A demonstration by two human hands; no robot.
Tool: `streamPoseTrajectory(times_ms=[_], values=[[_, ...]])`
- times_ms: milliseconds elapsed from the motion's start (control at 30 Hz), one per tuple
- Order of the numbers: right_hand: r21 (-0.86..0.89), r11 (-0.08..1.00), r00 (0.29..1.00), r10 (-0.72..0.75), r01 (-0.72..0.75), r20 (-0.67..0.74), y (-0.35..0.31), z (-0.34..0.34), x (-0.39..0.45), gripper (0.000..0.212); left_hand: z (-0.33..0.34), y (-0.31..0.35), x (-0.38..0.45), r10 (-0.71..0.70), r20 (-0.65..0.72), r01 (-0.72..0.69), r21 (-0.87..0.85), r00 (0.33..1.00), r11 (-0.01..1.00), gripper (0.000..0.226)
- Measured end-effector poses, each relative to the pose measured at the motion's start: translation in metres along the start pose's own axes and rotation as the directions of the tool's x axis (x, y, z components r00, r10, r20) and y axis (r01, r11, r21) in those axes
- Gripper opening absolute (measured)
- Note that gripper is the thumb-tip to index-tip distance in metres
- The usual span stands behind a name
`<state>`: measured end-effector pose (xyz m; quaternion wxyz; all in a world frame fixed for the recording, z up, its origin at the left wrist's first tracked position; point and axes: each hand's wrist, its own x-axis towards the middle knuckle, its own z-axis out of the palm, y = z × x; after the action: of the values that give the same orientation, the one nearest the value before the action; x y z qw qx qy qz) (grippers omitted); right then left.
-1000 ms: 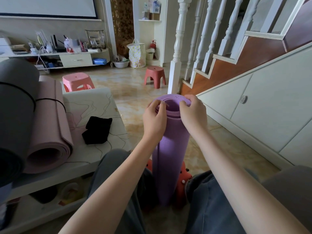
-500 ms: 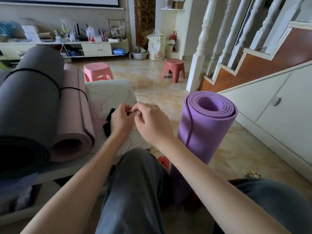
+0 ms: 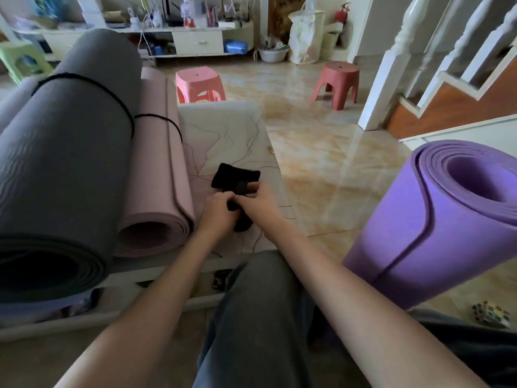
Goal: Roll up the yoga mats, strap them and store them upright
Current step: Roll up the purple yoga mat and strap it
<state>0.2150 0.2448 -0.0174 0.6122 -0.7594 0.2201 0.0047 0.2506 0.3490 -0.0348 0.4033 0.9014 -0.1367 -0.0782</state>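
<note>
both hands, left hand (image 3: pixel 216 211) and right hand (image 3: pixel 258 204), pinch a black strap (image 3: pixel 236 177) off the surface (image 3: pixel 223 135) at frame centre, likely for the unstrapped purple mat (image 3: pixel 436 219) propped at right.

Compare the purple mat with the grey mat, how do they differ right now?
The purple mat stands nearly upright on the floor, leaning; the grey mat lies on its side on the low table. The grey mat has a thin black strap around it; the purple mat shows none. The grey roll looks fatter. Both are rolled up, and neither is being held.
</note>
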Motion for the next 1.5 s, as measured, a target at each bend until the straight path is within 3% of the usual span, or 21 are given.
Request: streamPoseTrajectory(times_ms=[100, 167, 233, 367, 433, 500, 567, 667, 733, 800, 867, 900, 967, 1033, 1100, 1167, 1267, 1333, 1400, 1500], values=[[0.003, 0.993, 0.991, -0.121, 0.122, -0.063, -0.005, -0.005, -0.013, 0.03, 0.002, 0.008, -0.012, -0.032, -0.038, 0.025, -0.176, 0.999, 0.984, 0.027], [0.012, 0.974, 0.965, -0.224, 0.227, -0.138, -0.015, -0.015, -0.029, 0.029, 0.0, 0.021, -0.022, -0.09, -0.099, 0.05, -0.349, 0.991, 0.936, 0.027], [0.031, 0.955, 0.934, -0.283, 0.296, -0.217, -0.029, -0.027, -0.048, 0.026, -0.004, 0.035, -0.029, -0.144, -0.172, 0.05, -0.457, 0.975, 0.888, 0.041], [0.063, 0.934, 0.919, -0.33, 0.35, -0.216, -0.052, -0.057, -0.092, 0.04, -0.012, 0.065, -0.048, -0.072, -0.174, 0.002, -0.374, 0.982, 0.927, 0.082], [0.074, 0.913, 0.907, -0.384, 0.4, -0.172, -0.058, -0.076, -0.114, 0.044, -0.012, 0.073, -0.057, 0.013, -0.224, -0.082, -0.3, 0.975, 0.95, 0.09], [0.088, 0.888, 0.888, -0.437, 0.451, -0.141, -0.061, -0.094, -0.136, 0.047, -0.013, 0.084, -0.066, 0.124, -0.261, -0.194, -0.262, 0.957, 0.945, 0.071], [0.091, 0.866, 0.866, -0.477, 0.492, -0.148, -0.063, -0.111, -0.156, 0.05, -0.018, 0.103, -0.081, 0.174, -0.25, -0.245, -0.288, 0.952, 0.926, 0.035], [0.067, 0.873, 0.868, -0.466, 0.483, -0.172, -0.065, -0.139, -0.179, 0.05, -0.025, 0.135, -0.106, 0.316, -0.084, -0.323, -0.383, 0.945, 0.866, 0.026], [0.074, 0.884, 0.876, -0.44, 0.461, -0.2, -0.064, -0.154, -0.19, 0.048, -0.027, 0.156, -0.124, 0.361, 0.115, -0.236, -0.57, 0.925, 0.787, 0.03], [0.104, 0.886, 0.876, -0.419, 0.452, -0.237, -0.062, -0.165, -0.202, 0.047, -0.026, 0.169, -0.133, 0.37, 0.276, -0.129, -0.62, 0.887, 0.774, 0.046], [0.088, 0.886, 0.866, -0.416, 0.454, -0.277, -0.062, -0.175, -0.213, 0.048, -0.026, 0.177, -0.139, 0.374, 0.405, -0.074, -0.59, 0.834, 0.804, 0.069], [0.053, 0.887, 0.856, -0.425, 0.459, -0.294, -0.062, -0.179, -0.217, 0.049, -0.026, 0.18, -0.142, 0.377, 0.468, -0.062, -0.56, 0.799, 0.826, 0.07], [0.015, 0.884, 0.839, -0.438, 0.467, -0.322, -0.063, -0.188, -0.226, 0.049, -0.026, 0.184, -0.146, 0.386, 0.572, -0.152, -0.413, 0.724, 0.898, 0.047], [0.019, 0.892, 0.846, -0.422, 0.452, -0.325, -0.065, -0.194, -0.234, 0.049, -0.024, 0.188, -0.152, 0.381, 0.609, -0.325, -0.206, 0.696, 0.923, 0.021], [-0.073, 0.903, 0.855, -0.424, 0.422, -0.298, -0.063, -0.202, -0.24, 0.047, -0.024, 0.189, -0.154, 0.37, 0.6, -0.362, -0.141, 0.709, 0.922, 0.012], [-0.288, 0.882, 0.863, -0.444, 0.374, -0.24, -0.054, -0.213, -0.244, 0.044, -0.026, 0.186, -0.151, 0.354, 0.544, -0.35, -0.116, 0.761, 0.93, 0.012], [-0.633, 0.736, 0.912, -0.394, 0.24, -0.113, -0.026, -0.228, -0.247, 0.038, -0.033, 0.177, -0.144, 0.318, 0.249, -0.306, -0.09, 0.915, 0.948, 0.007], [-0.765, 0.63, 0.946, -0.312, 0.134, -0.091, -0.005, -0.232, -0.25, 0.033, -0.034, 0.173, -0.14, 0.248, 0.093, -0.228, -0.185, 0.964, 0.956, 0.008], [-0.776, 0.626, 0.94, -0.306, 0.077, -0.154, 0.014, -0.233, -0.246, 0.022, -0.034, 0.173, -0.139, 0.185, -0.013, -0.182, -0.253, 0.983, 0.95, 0.013], [-0.611, 0.791, 0.897, -0.266, -0.006, -0.354, 0.034, -0.234, -0.237, 0.014, -0.03, 0.175, -0.144, 0.068, -0.007, -0.063, -0.46, 0.998, 0.885, 0.013]])
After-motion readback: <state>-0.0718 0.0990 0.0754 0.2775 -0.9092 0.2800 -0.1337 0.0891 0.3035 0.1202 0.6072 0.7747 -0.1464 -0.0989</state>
